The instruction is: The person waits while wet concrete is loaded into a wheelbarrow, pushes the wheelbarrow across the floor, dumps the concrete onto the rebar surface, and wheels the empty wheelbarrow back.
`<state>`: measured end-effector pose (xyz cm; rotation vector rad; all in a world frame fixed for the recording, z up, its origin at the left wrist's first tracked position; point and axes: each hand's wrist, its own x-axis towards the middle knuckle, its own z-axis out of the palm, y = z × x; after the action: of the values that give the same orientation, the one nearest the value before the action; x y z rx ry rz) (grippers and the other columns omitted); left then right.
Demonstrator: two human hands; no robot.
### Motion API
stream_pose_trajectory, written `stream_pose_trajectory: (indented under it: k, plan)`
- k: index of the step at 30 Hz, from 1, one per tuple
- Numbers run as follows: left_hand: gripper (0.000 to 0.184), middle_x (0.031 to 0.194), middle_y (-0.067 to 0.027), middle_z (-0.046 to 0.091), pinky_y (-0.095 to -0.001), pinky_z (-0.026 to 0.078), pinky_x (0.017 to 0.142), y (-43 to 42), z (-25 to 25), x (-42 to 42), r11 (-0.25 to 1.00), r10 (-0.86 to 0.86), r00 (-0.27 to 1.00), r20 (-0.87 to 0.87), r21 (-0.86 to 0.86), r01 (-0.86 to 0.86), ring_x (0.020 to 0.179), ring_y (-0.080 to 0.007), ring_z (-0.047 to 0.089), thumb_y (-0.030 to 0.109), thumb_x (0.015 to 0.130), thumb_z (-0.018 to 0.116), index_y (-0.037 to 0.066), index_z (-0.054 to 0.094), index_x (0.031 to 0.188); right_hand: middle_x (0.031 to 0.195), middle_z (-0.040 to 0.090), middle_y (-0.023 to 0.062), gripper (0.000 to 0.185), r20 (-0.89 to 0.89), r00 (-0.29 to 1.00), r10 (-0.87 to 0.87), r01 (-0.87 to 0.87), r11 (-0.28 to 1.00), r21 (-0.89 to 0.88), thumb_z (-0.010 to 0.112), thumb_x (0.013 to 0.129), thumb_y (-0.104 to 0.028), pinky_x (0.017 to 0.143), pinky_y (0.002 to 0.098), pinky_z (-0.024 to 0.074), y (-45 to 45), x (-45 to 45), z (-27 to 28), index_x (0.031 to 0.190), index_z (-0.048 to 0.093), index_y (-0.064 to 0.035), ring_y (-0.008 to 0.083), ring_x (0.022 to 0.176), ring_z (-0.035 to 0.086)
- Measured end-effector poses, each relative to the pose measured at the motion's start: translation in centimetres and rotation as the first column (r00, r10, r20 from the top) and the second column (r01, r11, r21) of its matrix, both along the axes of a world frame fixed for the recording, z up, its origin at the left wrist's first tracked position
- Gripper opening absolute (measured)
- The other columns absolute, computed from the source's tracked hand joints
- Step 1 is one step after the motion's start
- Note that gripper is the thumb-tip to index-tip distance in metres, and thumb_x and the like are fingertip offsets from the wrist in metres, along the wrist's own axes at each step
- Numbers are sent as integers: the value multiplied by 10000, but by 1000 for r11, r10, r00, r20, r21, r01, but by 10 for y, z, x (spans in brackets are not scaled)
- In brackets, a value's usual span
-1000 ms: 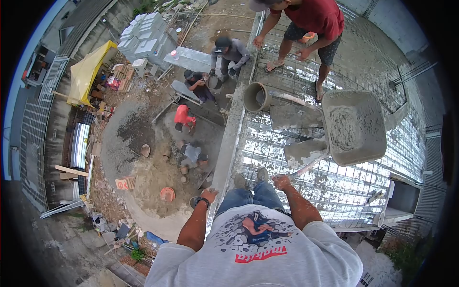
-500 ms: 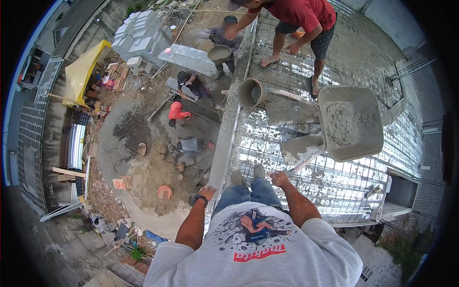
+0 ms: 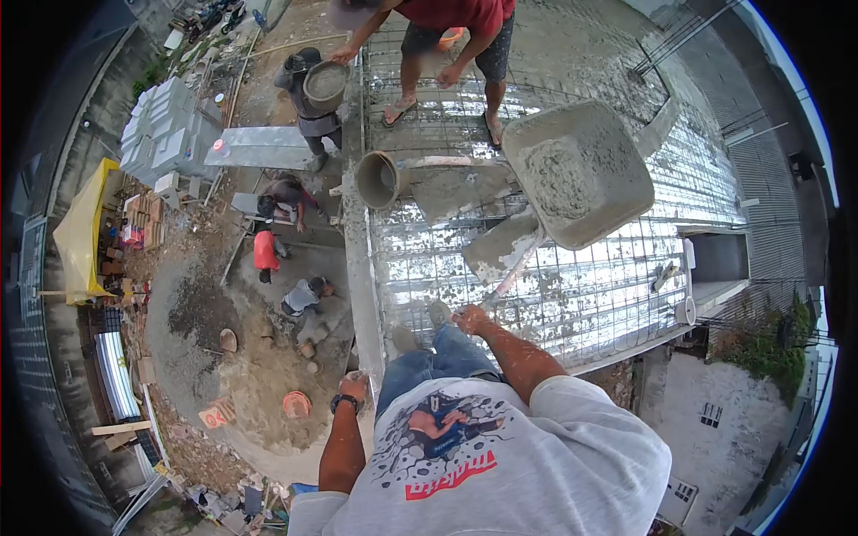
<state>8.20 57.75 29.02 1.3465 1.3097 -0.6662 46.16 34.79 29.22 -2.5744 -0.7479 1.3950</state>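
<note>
My right hand [image 3: 469, 319] is closed around the end of a wheelbarrow handle [image 3: 517, 272], beside my right leg. Tilted over the rebar grid, the wheelbarrow [image 3: 617, 161] holds wet concrete [image 3: 561, 179]. My left hand [image 3: 355, 384], with a dark watch at the wrist, hangs beside my left leg near the slab edge; its fingers are not clear and nothing shows in it. A bucket [image 3: 378, 180] lies by the edge, next to the other handle. A co-worker in a red shirt [image 3: 456, 13] reaches to a pan [image 3: 325, 82] held up by a person below.
Rebar mesh over shiny metal decking [image 3: 590, 286] spreads to the right, with a rectangular opening [image 3: 718, 259]. Left of the concrete edge beam [image 3: 359, 259] is a drop to lower ground, where several people work near sand, an orange bucket [image 3: 296, 405] and stacked blocks [image 3: 165, 134].
The view has turned, shifting the scene left. The person below has raised the pan higher, and the red-shirted co-worker's hand is now at its rim. My right hand remains at the handle.
</note>
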Motion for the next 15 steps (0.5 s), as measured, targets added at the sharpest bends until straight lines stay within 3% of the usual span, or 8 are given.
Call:
stream_pose_trajectory:
  k: [2,4,6,8,9,11,14,15]
  plan:
    - [469,1075,-185,659,-391,473,895,3,-2,-1,999,-46,998,-53,-17,45,1036,-310,622,396,793,652,54,640,1113,889,669,197,538,-54,998,-22,19,998,-56,515,866,-538,793,431,483,7,3,16,1018,666,-45,351,862,638]
    - [474,1060,-187,661,-396,472,891,7,4,-3,982,-190,978,87,16,189,1032,-316,621,420,799,640,59,641,1106,897,667,201,540,-80,997,-23,18,997,-68,516,861,-541,782,441,481,10,5,30,1013,667,-45,361,867,635]
    - [477,1044,-186,665,-398,474,883,15,13,4,966,-255,962,97,64,250,1022,-321,623,436,799,637,64,643,1098,896,666,204,535,-72,997,-12,9,999,-46,517,858,-539,771,451,479,9,4,31,997,670,-45,369,873,634]
    - [478,1027,-181,670,-396,479,873,18,21,16,963,-246,969,-22,105,247,1005,-325,628,445,792,644,68,646,1087,927,653,233,579,-104,988,-111,116,992,44,515,850,-564,780,456,482,1,2,33,1001,662,-24,378,893,628]
    - [477,1023,-173,673,-395,482,867,20,27,23,936,-312,942,-127,131,328,997,-323,631,447,787,650,72,649,1081,942,647,248,602,-126,980,-155,167,982,87,515,846,-576,784,459,484,-5,0,33,1003,658,-13,383,904,625]
    - [474,1016,-158,678,-392,488,855,26,39,43,862,-412,847,-336,157,482,982,-320,637,451,779,664,78,656,1070,952,650,238,598,-108,968,-227,229,973,8,522,844,-569,801,460,482,-14,-3,36,1015,656,-13,382,914,625]
    - [489,1025,-149,678,-395,491,854,42,82,84,959,-243,948,-205,98,267,978,-318,639,465,774,664,78,658,1072,1006,656,209,538,-87,978,-189,189,982,-11,528,852,-531,847,438,474,-31,3,29,1037,658,-43,372,962,616]
    - [491,1030,-146,678,-397,490,855,42,85,94,956,-243,949,-199,114,269,980,-317,639,468,774,661,80,658,1076,1030,658,196,509,-83,984,-155,156,988,0,529,856,-514,865,426,471,-36,8,25,1044,660,-59,367,983,612]
